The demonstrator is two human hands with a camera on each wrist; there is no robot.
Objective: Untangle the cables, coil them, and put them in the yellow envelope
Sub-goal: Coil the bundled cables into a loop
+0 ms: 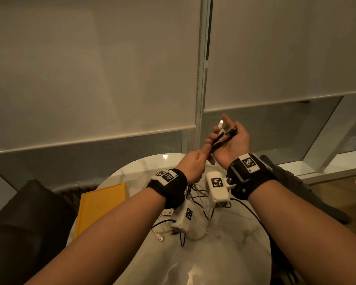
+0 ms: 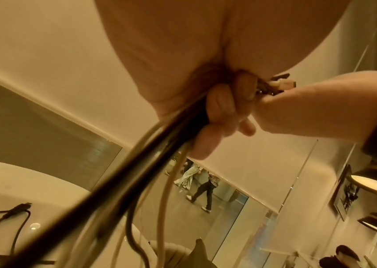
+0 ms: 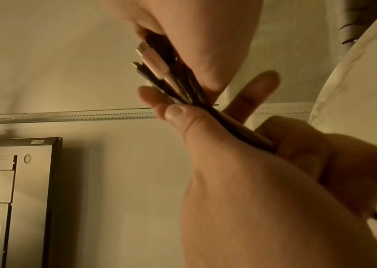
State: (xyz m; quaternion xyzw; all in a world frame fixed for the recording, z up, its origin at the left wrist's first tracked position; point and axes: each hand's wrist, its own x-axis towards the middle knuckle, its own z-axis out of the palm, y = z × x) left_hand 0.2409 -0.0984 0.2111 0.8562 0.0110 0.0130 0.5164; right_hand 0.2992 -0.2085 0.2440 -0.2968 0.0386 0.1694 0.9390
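Head view: the right hand (image 1: pixel 230 145) cups the cables' (image 1: pixel 224 136) plug ends, fingers curled round them, while the left hand (image 1: pixel 193 163) pinches the bundle below, probably evening ends for coiling; yellow envelope (image 1: pixel 100 208) waits on the bench (image 1: pixel 224 254).

Black wristbands (image 1: pixel 169 187) carry white camera boxes (image 1: pixel 217 189) with square-patterned tags.

No readable words or numbers anywhere; only black-and-white square code markers (image 1: pixel 248 162) on the wrist bands.
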